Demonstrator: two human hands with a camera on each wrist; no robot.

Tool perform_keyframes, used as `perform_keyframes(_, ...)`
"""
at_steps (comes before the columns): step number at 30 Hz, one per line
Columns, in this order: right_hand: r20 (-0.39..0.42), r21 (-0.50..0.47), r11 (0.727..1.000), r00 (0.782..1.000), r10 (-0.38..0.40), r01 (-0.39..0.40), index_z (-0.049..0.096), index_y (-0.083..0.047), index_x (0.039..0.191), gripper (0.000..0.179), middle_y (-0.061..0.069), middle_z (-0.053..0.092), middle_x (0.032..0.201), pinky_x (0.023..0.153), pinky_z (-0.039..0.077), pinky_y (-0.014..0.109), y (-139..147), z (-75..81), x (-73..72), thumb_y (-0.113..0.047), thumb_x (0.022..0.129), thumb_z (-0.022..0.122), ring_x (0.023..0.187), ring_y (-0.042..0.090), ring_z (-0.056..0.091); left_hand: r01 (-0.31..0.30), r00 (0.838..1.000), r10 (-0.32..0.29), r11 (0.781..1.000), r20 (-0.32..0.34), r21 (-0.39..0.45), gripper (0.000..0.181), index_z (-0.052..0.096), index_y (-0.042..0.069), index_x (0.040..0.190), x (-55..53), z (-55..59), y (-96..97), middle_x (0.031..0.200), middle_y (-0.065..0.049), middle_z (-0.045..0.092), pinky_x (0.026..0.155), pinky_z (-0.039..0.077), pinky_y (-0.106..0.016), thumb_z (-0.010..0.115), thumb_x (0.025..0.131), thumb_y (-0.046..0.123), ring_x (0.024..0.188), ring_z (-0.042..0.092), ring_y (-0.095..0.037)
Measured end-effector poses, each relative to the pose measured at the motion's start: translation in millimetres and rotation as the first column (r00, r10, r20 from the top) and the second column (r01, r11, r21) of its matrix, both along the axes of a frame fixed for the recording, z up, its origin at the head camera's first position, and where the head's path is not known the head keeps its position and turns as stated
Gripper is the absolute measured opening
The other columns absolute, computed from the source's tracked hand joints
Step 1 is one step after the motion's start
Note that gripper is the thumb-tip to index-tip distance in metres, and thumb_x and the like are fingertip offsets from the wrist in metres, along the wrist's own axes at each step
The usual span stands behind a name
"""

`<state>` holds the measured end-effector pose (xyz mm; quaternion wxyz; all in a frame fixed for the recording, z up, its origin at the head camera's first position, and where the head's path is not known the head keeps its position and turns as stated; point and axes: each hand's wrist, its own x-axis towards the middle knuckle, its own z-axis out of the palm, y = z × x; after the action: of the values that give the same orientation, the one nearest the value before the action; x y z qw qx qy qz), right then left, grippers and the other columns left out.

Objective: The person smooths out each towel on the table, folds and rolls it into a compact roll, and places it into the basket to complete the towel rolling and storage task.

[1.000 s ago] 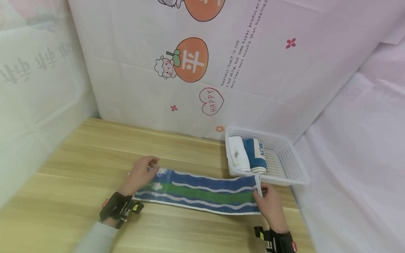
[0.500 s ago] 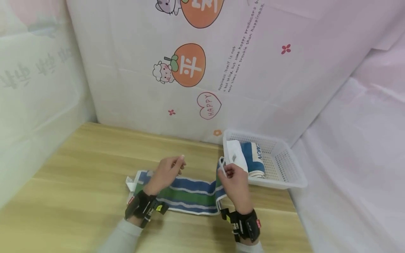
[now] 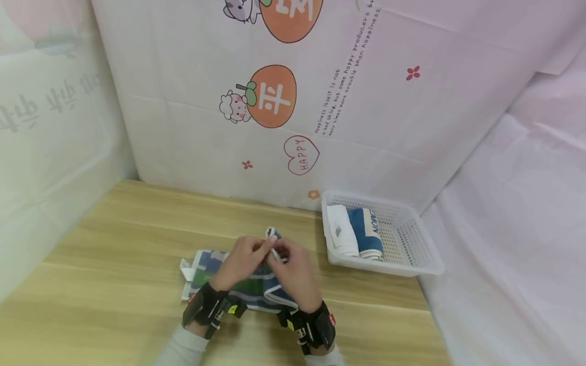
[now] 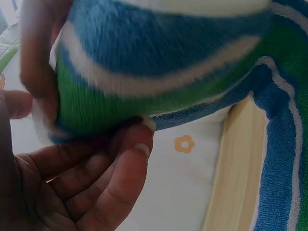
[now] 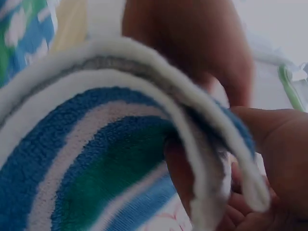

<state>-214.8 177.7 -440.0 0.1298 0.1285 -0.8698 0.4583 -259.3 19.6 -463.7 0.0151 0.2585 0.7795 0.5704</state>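
A towel [image 3: 201,274] with blue, green and white stripes lies lengthwise on the table, its white tag [image 3: 186,269] at the left end. Its right part is raised and bent back leftward in a loop. My right hand [image 3: 297,274] pinches the lifted white-edged end; in the right wrist view its layers curve between thumb and fingers. My left hand [image 3: 240,262] meets it at the same end, its fingertips close beside the right hand's. In the left wrist view, the left fingers [image 4: 113,192] curl against the underside of the towel.
A white perforated basket [image 3: 398,268] stands at the back right, holding a white rolled towel [image 3: 341,234] and a blue one [image 3: 359,229] with lettering. Printed white cloth [image 3: 192,142] hangs behind the wooden table [image 3: 105,264] and at both sides.
My right hand has lifted the towel's right end and carried it leftward, folding it over. My left hand has moved right from the left end to meet it.
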Motion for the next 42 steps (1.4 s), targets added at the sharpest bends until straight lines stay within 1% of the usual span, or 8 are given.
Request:
perform_keyframes(6, 0.014, 0.034, 0.969, 0.969, 0.245, -0.246, 0.066, -0.013, 0.121, 0.025, 0.001, 0.070, 0.107, 0.078, 0.061, 0.031, -7, -6.6, -1.0, -0.010, 0.096, 0.068, 0.097, 0.015, 0.069, -0.008, 1.000, 0.007, 0.997, -0.022, -0.072, 0.042, 0.062, 0.011, 0.074, -4.0, 5.2, -15.4, 0.056, 0.004, 0.047, 0.049, 0.039, -0.024, 0.054, 0.105, 0.038, 0.046, 0.043, -0.009)
perform_keyframes(11, 0.042, 0.104, 0.927, 0.933, 0.358, -0.360, 0.061, -0.014, 0.135, 0.039, 0.003, 0.066, 0.126, 0.093, 0.057, 0.043, -4, -8.2, -2.5, -0.018, 0.097, 0.069, 0.114, 0.022, 0.065, -0.031, 0.999, 0.032, 0.990, 0.004, -0.136, 0.029, 0.061, 0.007, 0.080, -7.8, 9.1, -35.0, 0.061, 0.002, 0.043, 0.051, 0.037, -0.024, 0.053, 0.104, 0.022, 0.050, 0.039, -0.011)
perform_keyframes(16, 0.082, 0.123, 0.909, 0.917, 0.390, -0.397, 0.058, -0.008, 0.140, 0.042, 0.009, 0.063, 0.137, 0.101, 0.054, 0.042, -2, -9.0, -6.0, -0.020, 0.100, 0.065, 0.123, 0.023, 0.063, -0.080, 0.997, 0.078, 0.976, -0.015, -0.203, 0.015, 0.063, 0.006, 0.086, -11.8, 14.3, -48.6, 0.064, 0.001, 0.046, 0.051, 0.038, -0.023, 0.053, 0.097, 0.006, 0.051, 0.042, -0.010)
perform_keyframes(21, 0.097, 0.109, 0.914, 0.919, 0.381, -0.391, 0.064, -0.003, 0.131, 0.033, 0.012, 0.067, 0.129, 0.100, 0.053, 0.049, 3, -14.1, -12.6, -0.017, 0.101, 0.063, 0.119, 0.026, 0.065, -0.125, 0.992, 0.124, 0.977, -0.019, -0.173, 0.010, 0.064, 0.002, 0.092, -11.6, 20.1, -61.6, 0.072, -0.003, 0.057, 0.053, 0.047, -0.025, 0.055, 0.094, 0.005, 0.056, 0.053, -0.013)
perform_keyframes(27, 0.147, 0.122, 0.924, 0.927, 0.344, -0.362, 0.068, -0.001, 0.122, 0.024, 0.012, 0.071, 0.119, 0.095, 0.056, 0.047, 15, -28.2, -21.3, -0.014, 0.102, 0.062, 0.110, 0.024, 0.068, -0.186, 0.982, 0.188, 0.969, -0.002, -0.166, 0.027, 0.064, -0.004, 0.118, -10.7, 18.4, -79.8, 0.080, -0.008, 0.063, 0.053, 0.050, -0.026, 0.056, 0.094, 0.006, 0.059, 0.057, -0.013)
perform_keyframes(31, 0.205, 0.192, 0.920, 0.930, 0.304, -0.343, 0.069, -0.002, 0.120, 0.024, 0.010, 0.072, 0.118, 0.094, 0.056, 0.042, 20, -39.4, -26.4, -0.015, 0.102, 0.060, 0.109, 0.022, 0.067, -0.226, 0.971, 0.237, 0.941, 0.014, -0.251, 0.043, 0.055, -0.012, 0.132, -10.0, 17.4, -91.8, 0.093, -0.020, 0.067, 0.059, 0.054, -0.033, 0.056, 0.093, 0.006, 0.066, 0.060, -0.020)
perform_keyframes(37, 0.277, 0.232, 0.913, 0.923, 0.269, -0.335, 0.070, -0.003, 0.122, 0.027, 0.009, 0.072, 0.118, 0.092, 0.056, 0.039, 21, -49.3, -29.6, -0.019, 0.103, 0.060, 0.108, 0.022, 0.068, -0.223, 0.961, 0.272, 0.857, 0.041, -0.465, 0.054, 0.045, -0.018, 0.137, -14.0, 5.4, -105.1, 0.132, -0.040, 0.054, 0.098, 0.050, -0.059, 0.059, 0.090, 0.006, 0.114, 0.060, -0.049)
perform_keyframes(42, 0.327, 0.273, 0.890, 0.905, 0.271, -0.365, 0.070, -0.005, 0.123, 0.027, 0.008, 0.072, 0.117, 0.091, 0.056, 0.035, 20, -59.0, -33.2, -0.021, 0.103, 0.060, 0.107, 0.020, 0.068, -0.201, 0.949, 0.299, 0.822, 0.104, -0.532, 0.037, 0.058, -0.015, 0.116, -20.7, -16.0, -112.0, 0.103, -0.028, 0.066, 0.081, 0.056, -0.050, 0.061, 0.084, 0.004, 0.090, 0.064, -0.037)
